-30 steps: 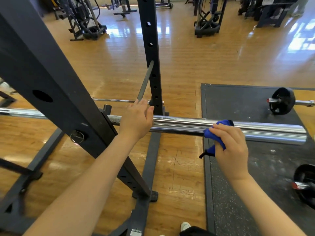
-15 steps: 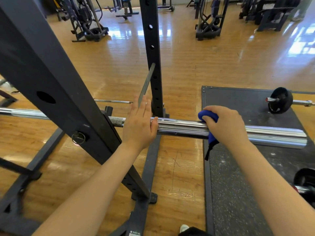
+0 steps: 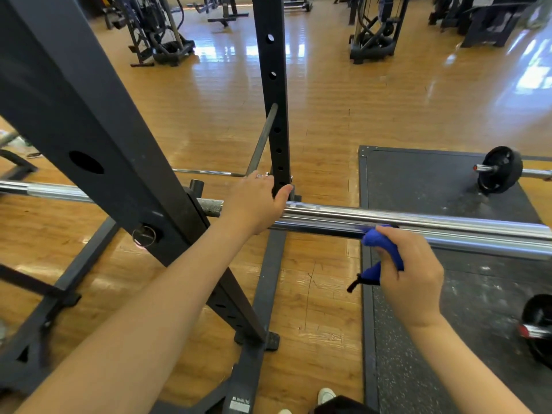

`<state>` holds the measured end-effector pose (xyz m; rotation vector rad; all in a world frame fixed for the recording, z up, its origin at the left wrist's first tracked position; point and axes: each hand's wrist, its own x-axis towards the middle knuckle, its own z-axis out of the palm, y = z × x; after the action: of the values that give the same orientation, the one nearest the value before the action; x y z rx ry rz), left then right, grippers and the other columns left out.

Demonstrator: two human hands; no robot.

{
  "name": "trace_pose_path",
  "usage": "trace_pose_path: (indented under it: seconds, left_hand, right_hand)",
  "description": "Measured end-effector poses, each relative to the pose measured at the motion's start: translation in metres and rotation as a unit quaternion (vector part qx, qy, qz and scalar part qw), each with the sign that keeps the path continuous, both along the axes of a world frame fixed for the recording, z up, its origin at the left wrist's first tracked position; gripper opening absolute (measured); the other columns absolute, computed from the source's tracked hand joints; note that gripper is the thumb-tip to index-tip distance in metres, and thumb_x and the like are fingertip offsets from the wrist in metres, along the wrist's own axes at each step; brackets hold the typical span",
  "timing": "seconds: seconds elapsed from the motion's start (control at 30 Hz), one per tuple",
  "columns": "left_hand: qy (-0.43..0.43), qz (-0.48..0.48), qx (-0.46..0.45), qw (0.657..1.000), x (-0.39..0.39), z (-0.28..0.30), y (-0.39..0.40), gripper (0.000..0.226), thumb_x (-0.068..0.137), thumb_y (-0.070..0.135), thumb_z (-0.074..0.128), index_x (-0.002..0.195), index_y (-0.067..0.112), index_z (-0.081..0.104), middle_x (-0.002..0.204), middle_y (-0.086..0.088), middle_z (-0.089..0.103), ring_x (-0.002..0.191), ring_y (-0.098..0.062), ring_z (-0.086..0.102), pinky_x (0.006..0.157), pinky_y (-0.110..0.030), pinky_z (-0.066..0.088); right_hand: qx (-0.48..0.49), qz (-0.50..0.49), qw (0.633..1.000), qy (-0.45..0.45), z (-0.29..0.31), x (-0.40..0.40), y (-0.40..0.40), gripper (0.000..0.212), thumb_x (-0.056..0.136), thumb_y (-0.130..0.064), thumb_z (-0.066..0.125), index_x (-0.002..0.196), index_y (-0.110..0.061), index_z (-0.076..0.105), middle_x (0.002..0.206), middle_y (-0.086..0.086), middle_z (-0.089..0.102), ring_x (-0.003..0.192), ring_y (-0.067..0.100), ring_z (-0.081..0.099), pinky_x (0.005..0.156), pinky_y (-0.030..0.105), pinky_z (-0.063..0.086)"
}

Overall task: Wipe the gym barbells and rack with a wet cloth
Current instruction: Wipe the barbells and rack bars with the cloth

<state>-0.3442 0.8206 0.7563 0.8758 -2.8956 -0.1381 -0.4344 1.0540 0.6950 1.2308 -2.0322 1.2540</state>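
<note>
**Wiping a racked barbell sleeve: where this could slip**

A person is standing at a black squat rack [image 3: 89, 124], looking down at both bare forearms. The left hand [image 3: 254, 204] is resting over the chrome barbell [image 3: 448, 227], palm down, just where the smooth sleeve meets the knurled shaft; its fingers are lying fairly straight over the far side of the bar and its thumb is pointing toward the rear upright, so it is steadying more than gripping. The right hand [image 3: 412, 276] is curling its fingers round a bunched blue cloth [image 3: 383, 245], which is pressing against the near underside of the sleeve, just above those fingers. A dark loop of the cloth is dangling below the knuckles.

Risks, as a judgement: the sleeve probably spins freely, so a firm stroke could be turning it instead of cleaning it, and the loose left hand might not be stopping that. The bar is sitting in the rack close beside the left fingers; pushing hard along it could be nudging it on its hooks. The wet cloth could also be dripping onto the wooden floor [image 3: 328, 115] beneath the fingers, making it slick. Another loaded bar [image 3: 501, 170] is lying on the rubber mat [image 3: 433, 180] well beyond the right fingers
</note>
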Motion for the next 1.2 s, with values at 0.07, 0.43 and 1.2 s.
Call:
trace_pose_path:
  seconds: [0.07, 0.43, 1.2]
  left_hand:
    - [-0.058, 0.0, 0.002, 0.998, -0.005, 0.003, -0.004, 0.06, 0.099, 0.05, 0.021, 0.127, 0.008, 0.052, 0.128, -0.013, 0.055, 0.119, -0.026, 0.049, 0.086, -0.037, 0.041]
    - [0.208, -0.057, -0.103, 0.971, 0.022, -0.024, 0.01, 0.053, 0.093, 0.027, 0.03, 0.132, -0.002, 0.049, 0.14, -0.018, 0.047, 0.136, -0.034, 0.034, 0.113, -0.046, 0.02]
    - [0.2, -0.03, -0.083, 0.976, 0.02, -0.024, 0.017, 0.049, 0.094, 0.026, 0.029, 0.126, 0.001, 0.056, 0.137, -0.017, 0.05, 0.134, -0.034, 0.038, 0.112, -0.047, 0.02]
  right_hand:
    - [-0.006, -0.003, 1.0, -0.016, 0.005, 0.0, 0.0, 0.023, 0.09, -0.014, 0.05, 0.107, -0.002, 0.061, 0.087, 0.009, 0.065, 0.081, 0.012, 0.052, 0.083, 0.009, 0.037]
    - [0.118, -0.024, 0.99, -0.068, 0.05, -0.036, -0.017, 0.028, 0.088, -0.013, 0.063, 0.114, -0.004, 0.064, 0.104, 0.006, 0.067, 0.094, 0.017, 0.059, 0.083, 0.023, 0.039]
    - [-0.086, -0.055, 0.995, -0.014, 0.046, -0.02, -0.012, 0.023, 0.087, 0.002, 0.055, 0.108, 0.004, 0.063, 0.104, -0.001, 0.055, 0.096, 0.018, 0.054, 0.091, 0.015, 0.038]
